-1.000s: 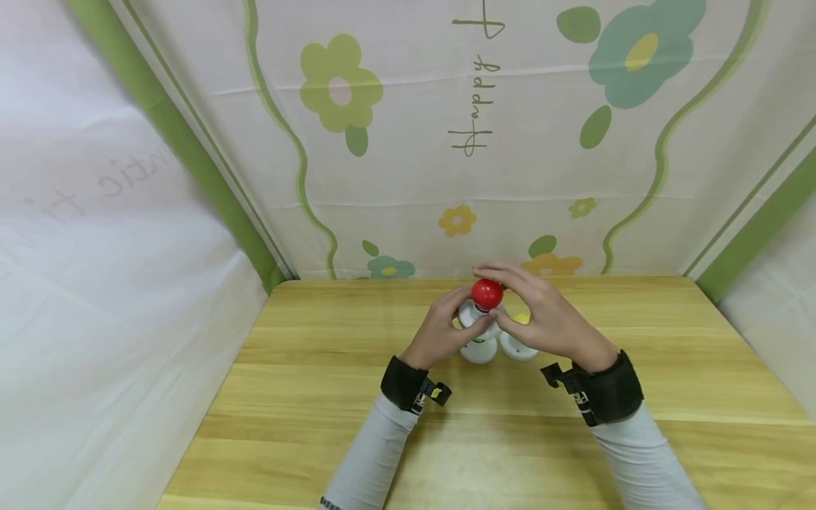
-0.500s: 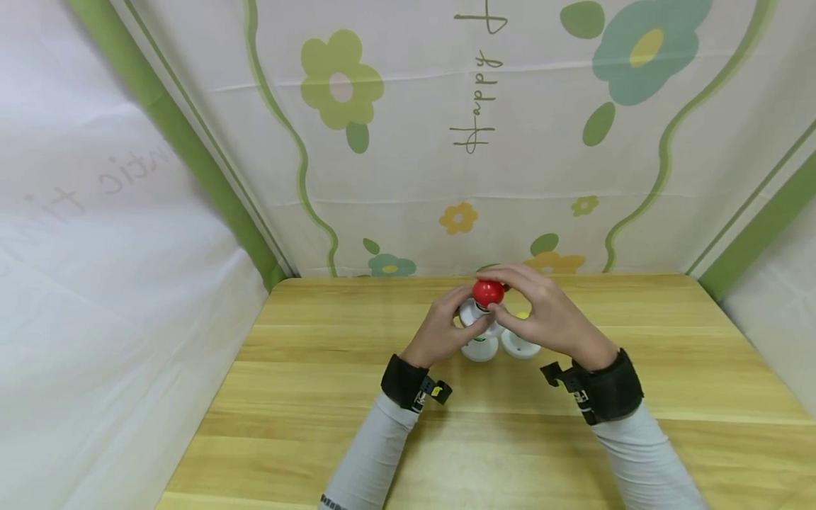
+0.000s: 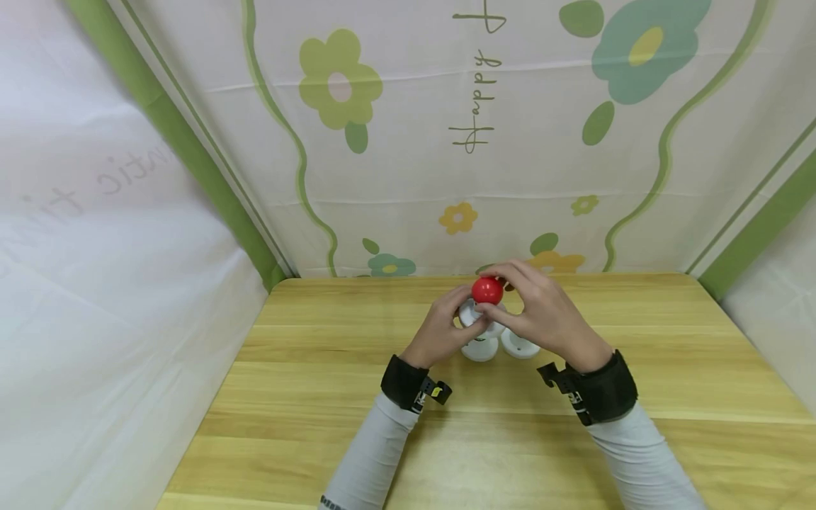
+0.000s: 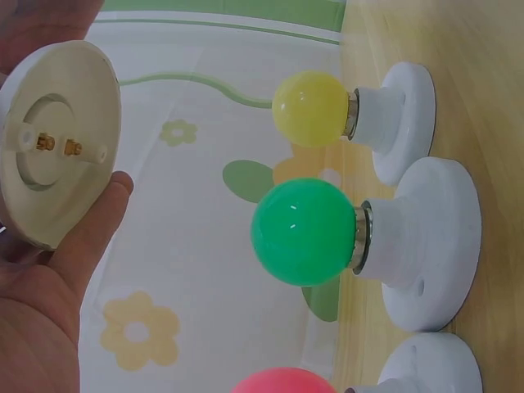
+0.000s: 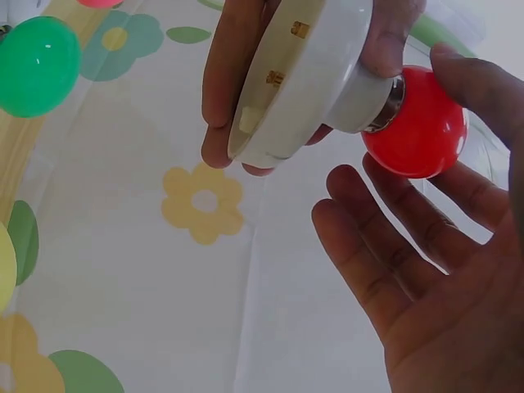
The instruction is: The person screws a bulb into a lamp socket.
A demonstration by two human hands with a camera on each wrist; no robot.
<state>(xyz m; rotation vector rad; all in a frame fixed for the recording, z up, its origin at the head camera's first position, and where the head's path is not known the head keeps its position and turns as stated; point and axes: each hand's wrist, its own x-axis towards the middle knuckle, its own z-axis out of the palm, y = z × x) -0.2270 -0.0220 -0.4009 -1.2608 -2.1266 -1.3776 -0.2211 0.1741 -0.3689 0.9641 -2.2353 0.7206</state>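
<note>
In the head view my left hand (image 3: pixel 440 327) grips a white lamp holder (image 5: pixel 344 74) above the table. The holder is tilted, and its open underside with brass contacts shows in the left wrist view. A red light bulb (image 3: pixel 487 291) sits at the mouth of this holder, its metal collar (image 5: pixel 386 106) partly visible in the right wrist view. My right hand (image 3: pixel 542 312) has its thumb and forefinger around the red bulb, while the other fingers spread out beside it.
Below the hands, a green bulb (image 4: pixel 303 232) and a yellow bulb (image 4: pixel 311 108) stand in white holders on the wooden table (image 3: pixel 306 397). A pinkish-red bulb (image 4: pixel 286 383) is cut off at the left wrist view's edge. A flowered cloth (image 3: pixel 395 142) hangs behind.
My right hand has turned slightly on the red bulb, its thumb moving left across the bulb's lower side. The left hand and the holder stay almost in place.
</note>
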